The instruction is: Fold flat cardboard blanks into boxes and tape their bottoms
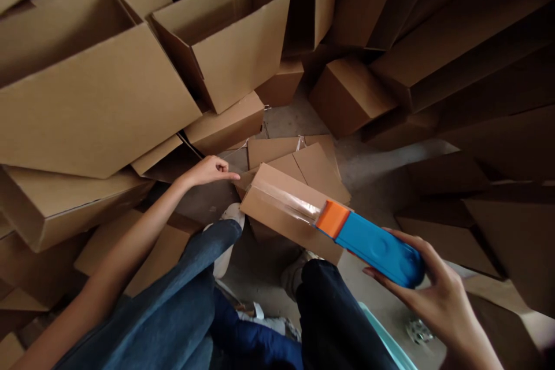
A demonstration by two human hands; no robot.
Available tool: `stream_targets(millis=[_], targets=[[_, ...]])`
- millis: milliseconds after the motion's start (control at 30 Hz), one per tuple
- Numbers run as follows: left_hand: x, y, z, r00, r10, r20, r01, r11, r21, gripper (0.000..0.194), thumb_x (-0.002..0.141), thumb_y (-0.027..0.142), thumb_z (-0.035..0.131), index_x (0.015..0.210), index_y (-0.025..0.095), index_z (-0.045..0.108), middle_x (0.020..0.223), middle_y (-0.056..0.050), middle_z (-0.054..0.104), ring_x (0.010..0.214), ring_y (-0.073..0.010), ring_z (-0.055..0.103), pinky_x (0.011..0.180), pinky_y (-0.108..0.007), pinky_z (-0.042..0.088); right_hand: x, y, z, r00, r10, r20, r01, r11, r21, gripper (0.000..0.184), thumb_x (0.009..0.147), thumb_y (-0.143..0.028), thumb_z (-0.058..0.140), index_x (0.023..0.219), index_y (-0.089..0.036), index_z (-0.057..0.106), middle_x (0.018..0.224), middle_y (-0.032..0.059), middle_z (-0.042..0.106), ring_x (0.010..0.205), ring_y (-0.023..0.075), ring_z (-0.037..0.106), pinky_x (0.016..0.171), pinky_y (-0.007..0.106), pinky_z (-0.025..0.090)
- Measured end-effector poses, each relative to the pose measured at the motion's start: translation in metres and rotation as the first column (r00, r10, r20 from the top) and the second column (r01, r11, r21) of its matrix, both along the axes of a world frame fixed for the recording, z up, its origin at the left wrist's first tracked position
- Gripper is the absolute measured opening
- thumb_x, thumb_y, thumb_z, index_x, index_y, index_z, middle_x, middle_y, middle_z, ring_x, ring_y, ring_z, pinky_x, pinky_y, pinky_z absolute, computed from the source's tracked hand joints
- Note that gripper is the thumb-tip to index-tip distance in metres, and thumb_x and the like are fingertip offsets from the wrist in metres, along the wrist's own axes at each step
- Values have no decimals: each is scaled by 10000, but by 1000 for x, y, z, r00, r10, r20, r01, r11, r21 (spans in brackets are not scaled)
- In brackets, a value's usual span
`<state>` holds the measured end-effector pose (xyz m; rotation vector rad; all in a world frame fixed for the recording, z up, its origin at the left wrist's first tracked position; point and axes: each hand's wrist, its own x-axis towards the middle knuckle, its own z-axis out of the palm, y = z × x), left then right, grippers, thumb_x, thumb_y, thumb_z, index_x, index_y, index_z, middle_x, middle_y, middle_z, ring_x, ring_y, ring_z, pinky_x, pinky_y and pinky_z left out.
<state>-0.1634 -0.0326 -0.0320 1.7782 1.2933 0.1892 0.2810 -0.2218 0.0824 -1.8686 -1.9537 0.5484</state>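
Note:
My right hand point(427, 274) is wrapped around the rear end of a blue and orange tape dispenser point(373, 243). Its orange front rests on a closed cardboard box point(286, 199), and a shiny strip of clear tape point(295, 205) runs along the top seam from the box's left end to the dispenser. Just off that left end is my left hand point(212, 170), fingers curled in and thumb pointing toward the box. Nothing shows in its grip. Beneath the box lie flattened cardboard pieces point(314, 165).
Open-topped cartons point(243, 40) are stacked at the left and back. More boxes point(459, 40) crowd the shadowed right side. My shoes point(223, 254) are on the grey floor point(368, 283), with a light teal object point(385, 338) and a small round item point(418, 330) at lower right.

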Motion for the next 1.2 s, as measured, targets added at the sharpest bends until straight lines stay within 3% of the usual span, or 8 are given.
stream_targets(millis=[167, 300, 633, 767, 900, 1000, 1100, 1200], targets=[[12, 0, -7, 995, -25, -92, 18, 998, -67, 609, 763, 739, 599, 541, 187, 468, 522, 52, 367, 544, -104, 325, 562, -260, 205, -2, 2, -1, 1000, 8, -8, -8, 1000, 8, 509, 761, -465, 778, 1178, -255, 575, 1039, 63, 706, 840, 243, 700, 725, 318, 562], [24, -1, -9, 993, -109, -41, 99, 975, -201, 619, 813, 778, 478, 644, 187, 557, 618, 13, 526, 619, -144, 464, 601, -263, 273, -2, 0, 0, 1000, 9, -2, -9, 1000, 10, 511, 764, -458, 775, 1191, -269, 569, 1068, 62, 710, 862, 253, 709, 741, 319, 565], [34, -1, -25, 990, -135, 50, 144, 951, -273, 592, 801, 772, 490, 771, 198, 630, 814, -50, 685, 806, -224, 599, 713, -292, 378, -7, 0, -2, 1000, -4, -23, 5, 1000, 24, 546, 758, -557, 742, 1176, -233, 608, 1034, 66, 716, 831, 240, 704, 704, 336, 551], [33, -7, -34, 993, -111, -25, 99, 952, -289, 590, 794, 770, 498, 811, 194, 622, 881, -81, 704, 871, -252, 623, 754, -310, 402, -10, 0, -2, 1000, 5, -20, -5, 1000, 25, 538, 775, -547, 734, 1197, -241, 602, 1010, 60, 705, 827, 239, 694, 698, 338, 545], [30, -14, -50, 988, -27, -155, -16, 962, -274, 616, 767, 789, 506, 826, 184, 605, 915, -106, 706, 883, -264, 626, 782, -332, 431, -11, -3, -1, 1000, -2, -12, 2, 999, 38, 530, 793, -537, 723, 1219, -250, 591, 1024, 60, 694, 848, 239, 687, 692, 334, 539], [31, -19, -54, 988, 143, -51, -150, 965, -215, 600, 832, 738, 444, 941, 174, 617, 1048, -123, 706, 1002, -274, 626, 880, -365, 456, -12, -5, 2, 1000, -3, -12, 3, 999, 37, 529, 795, -523, 726, 1225, -248, 588, 1007, 56, 685, 831, 231, 677, 680, 330, 533], [42, -26, -41, 920, 364, 145, -329, 918, -220, 563, 882, 642, 443, 1139, 164, 595, 1269, -157, 650, 1201, -292, 584, 975, -395, 462, -12, -6, 3, 1000, -1, -5, 1, 999, 42, 536, 798, -513, 726, 1239, -246, 582, 975, 51, 668, 809, 225, 663, 674, 334, 527], [62, -40, -20, 847, 460, 267, -370, 870, -327, 618, 929, 595, 420, 1383, 178, 471, 1462, -179, 525, 1324, -304, 529, 1041, -431, 456, -11, -6, 3, 1000, 0, -2, 0, 999, 45, 546, 795, -524, 724, 1243, -247, 582, 963, 47, 662, 807, 226, 660, 678, 338, 523]])
